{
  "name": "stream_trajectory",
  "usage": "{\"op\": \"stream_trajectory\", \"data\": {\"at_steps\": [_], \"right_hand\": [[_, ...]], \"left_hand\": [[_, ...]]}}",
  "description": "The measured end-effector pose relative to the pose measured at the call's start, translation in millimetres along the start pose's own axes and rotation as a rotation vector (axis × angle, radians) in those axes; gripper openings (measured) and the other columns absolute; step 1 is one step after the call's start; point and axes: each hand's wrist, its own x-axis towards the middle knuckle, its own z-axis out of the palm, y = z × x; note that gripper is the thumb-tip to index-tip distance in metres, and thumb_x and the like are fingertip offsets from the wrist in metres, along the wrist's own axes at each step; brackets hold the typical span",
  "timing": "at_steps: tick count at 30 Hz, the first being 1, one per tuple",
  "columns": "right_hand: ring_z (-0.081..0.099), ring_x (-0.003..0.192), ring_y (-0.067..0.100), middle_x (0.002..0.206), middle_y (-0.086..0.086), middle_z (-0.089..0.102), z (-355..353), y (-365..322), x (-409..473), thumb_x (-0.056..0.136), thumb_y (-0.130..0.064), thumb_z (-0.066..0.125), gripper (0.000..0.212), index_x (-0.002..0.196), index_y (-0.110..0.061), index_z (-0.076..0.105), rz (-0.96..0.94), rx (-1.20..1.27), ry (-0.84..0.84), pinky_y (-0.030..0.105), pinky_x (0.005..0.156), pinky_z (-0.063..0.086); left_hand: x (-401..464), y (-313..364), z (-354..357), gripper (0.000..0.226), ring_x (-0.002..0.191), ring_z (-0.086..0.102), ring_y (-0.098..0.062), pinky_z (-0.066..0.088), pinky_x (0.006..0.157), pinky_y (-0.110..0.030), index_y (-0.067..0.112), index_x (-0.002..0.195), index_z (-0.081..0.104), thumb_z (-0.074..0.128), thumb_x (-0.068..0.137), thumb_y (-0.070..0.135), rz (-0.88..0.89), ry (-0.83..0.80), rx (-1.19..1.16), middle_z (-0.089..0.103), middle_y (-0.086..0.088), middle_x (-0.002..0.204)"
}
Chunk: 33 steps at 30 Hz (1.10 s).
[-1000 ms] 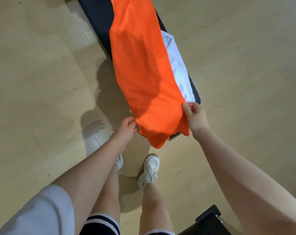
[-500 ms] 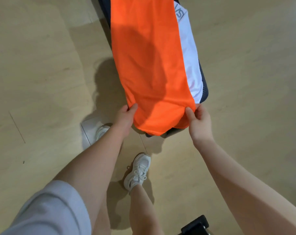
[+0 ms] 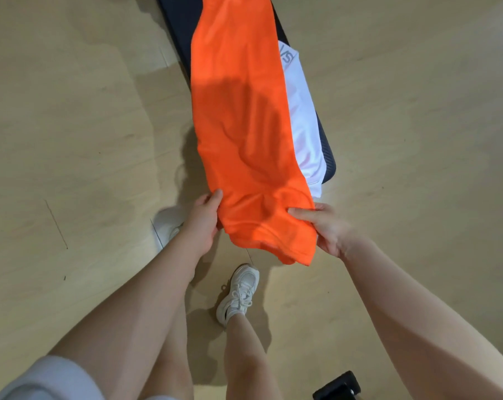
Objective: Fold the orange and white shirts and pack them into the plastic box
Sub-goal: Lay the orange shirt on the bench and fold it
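Running lengthwise along a narrow dark blue padded bench (image 3: 181,30), the long bright orange fabric shirt (image 3: 241,125) is laid with its long axis pointing away from the person, its near end hanging past the bench end. One orange shirt and one white fabric shirt (image 3: 303,122) are counted; the white one is spread beneath the orange one and is exposed only along the right side, with grey lettering near its far part. The orange shirt's near end is held between two hands. Its left edge is gripped by the left hand (image 3: 202,223), thumb on top. Its right corner is pinched by the right hand (image 3: 326,226), thumb pressed on the cloth. One white laced sneaker (image 3: 240,293) is seen on the pale wooden floor (image 3: 71,140) below the hem.
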Motion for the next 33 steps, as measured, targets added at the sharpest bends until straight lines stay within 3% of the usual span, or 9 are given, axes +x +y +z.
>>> {"op": "stream_trajectory", "data": {"at_steps": [3, 8, 12, 16, 21, 25, 29, 31, 33], "right_hand": [[0.069, 0.078, 0.026, 0.086, 0.008, 0.074, -1, -1, -5, 0.084, -0.006, 0.056, 0.018, 0.099, -0.006, 0.065, -0.062, 0.126, -0.050, 0.035, 0.063, 0.059], [0.071, 0.072, 0.018, 0.082, 0.006, 0.075, 5, -4, -28, 0.083, -0.019, 0.051, 0.022, 0.097, -0.009, 0.064, -0.084, 0.386, -0.159, 0.030, 0.066, 0.059], [0.071, 0.079, 0.018, 0.088, 0.005, 0.075, 6, -9, -40, 0.088, -0.022, 0.053, 0.021, 0.104, -0.011, 0.062, -0.035, 0.409, -0.081, 0.035, 0.079, 0.057], [0.072, 0.075, 0.018, 0.087, 0.004, 0.075, -6, -11, -46, 0.088, -0.023, 0.057, 0.020, 0.104, -0.013, 0.061, 0.021, 0.277, -0.036, 0.032, 0.063, 0.059], [0.068, 0.078, 0.019, 0.102, 0.009, 0.067, -21, -7, -61, 0.081, -0.009, 0.056, 0.039, 0.120, -0.006, 0.056, 0.021, 0.183, -0.027, 0.030, 0.063, 0.058], [0.060, 0.057, 0.015, 0.090, 0.010, 0.061, -20, -7, -83, 0.085, 0.001, 0.055, 0.032, 0.114, -0.013, 0.051, -0.114, 0.134, 0.154, 0.023, 0.047, 0.048], [0.051, 0.062, 0.019, 0.075, 0.004, 0.055, -7, -16, -103, 0.084, -0.007, 0.063, 0.024, 0.091, -0.026, 0.050, -0.413, -0.083, 0.331, 0.027, 0.055, 0.045], [0.050, 0.068, 0.019, 0.073, -0.004, 0.057, 0, -28, -108, 0.081, -0.012, 0.064, 0.025, 0.075, -0.034, 0.053, -0.564, -0.181, 0.364, 0.033, 0.063, 0.042], [0.050, 0.074, 0.016, 0.076, -0.010, 0.059, 7, -43, -109, 0.078, -0.017, 0.062, 0.020, 0.071, -0.036, 0.058, -0.635, -0.246, 0.348, 0.035, 0.069, 0.041]], "left_hand": [[-2, -4, -4, 0.032, 0.092, 0.062, -0.021, 0.050, 0.086, -0.036, 0.011, 0.122, 0.052, 0.049, 0.095, 0.027, -0.053, 0.041, -0.018, 0.063, -0.006, 0.106], [-17, -13, -12, 0.045, 0.120, 0.052, -0.020, 0.039, 0.104, -0.037, 0.016, 0.137, 0.041, 0.045, 0.095, 0.033, -0.176, -0.047, -0.328, 0.051, -0.007, 0.137], [-32, -9, 1, 0.043, 0.122, 0.051, -0.026, 0.041, 0.101, -0.041, 0.015, 0.134, 0.044, 0.032, 0.099, 0.038, -0.196, -0.138, -0.411, 0.055, -0.010, 0.131], [-38, -7, 11, 0.046, 0.122, 0.052, -0.024, 0.043, 0.099, -0.037, 0.014, 0.134, 0.047, 0.034, 0.098, 0.041, -0.207, -0.138, -0.316, 0.055, -0.010, 0.133], [-62, 0, 3, 0.031, 0.092, 0.059, -0.020, 0.045, 0.085, -0.033, 0.013, 0.124, 0.050, 0.043, 0.093, 0.013, -0.127, -0.140, -0.325, 0.064, -0.007, 0.106], [-90, 9, 0, 0.029, 0.096, 0.060, -0.025, 0.050, 0.083, -0.036, 0.013, 0.118, 0.048, 0.052, 0.090, 0.006, 0.007, 0.063, -0.097, 0.061, -0.013, 0.114], [-111, 28, 4, 0.031, 0.093, 0.063, -0.032, 0.052, 0.082, -0.049, 0.028, 0.100, 0.043, 0.065, 0.082, 0.014, 0.289, 0.282, 0.251, 0.064, -0.012, 0.102], [-116, 44, 6, 0.031, 0.086, 0.064, -0.031, 0.054, 0.077, -0.053, 0.037, 0.092, 0.044, 0.066, 0.080, 0.020, 0.400, 0.301, 0.396, 0.064, -0.008, 0.096], [-119, 61, 11, 0.027, 0.083, 0.062, -0.024, 0.054, 0.074, -0.045, 0.035, 0.091, 0.047, 0.065, 0.082, 0.018, 0.487, 0.259, 0.464, 0.062, 0.000, 0.092]]}}
